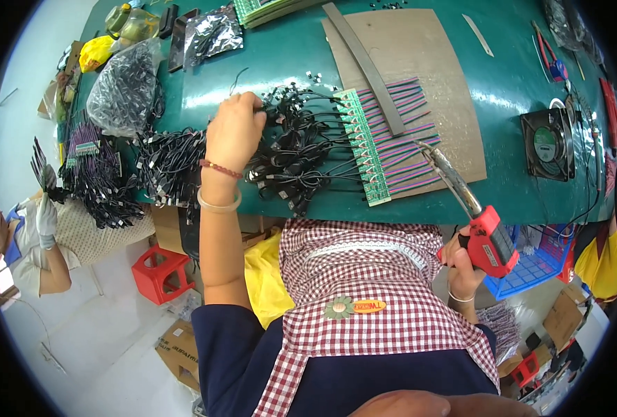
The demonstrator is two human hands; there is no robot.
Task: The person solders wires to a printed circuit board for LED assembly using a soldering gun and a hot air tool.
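Note:
My right hand [461,264] is wrapped round the red handle of a soldering gun [486,240]. Its long metal nose slants up and left, with the tip over the coloured wires [409,167]. Those wires run right from a narrow green circuit board panel [364,146] lying upright across my view. From the panel's left side, bundled black cables [301,153] spread over the table. My left hand [235,128] is at the left edge of these cables, its fingers curled together; what they pinch, if anything, is hidden. A grey metal bar [367,66] lies across the wires.
Brown cardboard [454,104] lies under the wires on the green table [281,55]. A black fan [547,144] and red-handled pliers [550,59] are at the right. More cables [169,163] and a plastic bag [124,87] lie left. A gloved co-worker [46,222] holds cables at far left.

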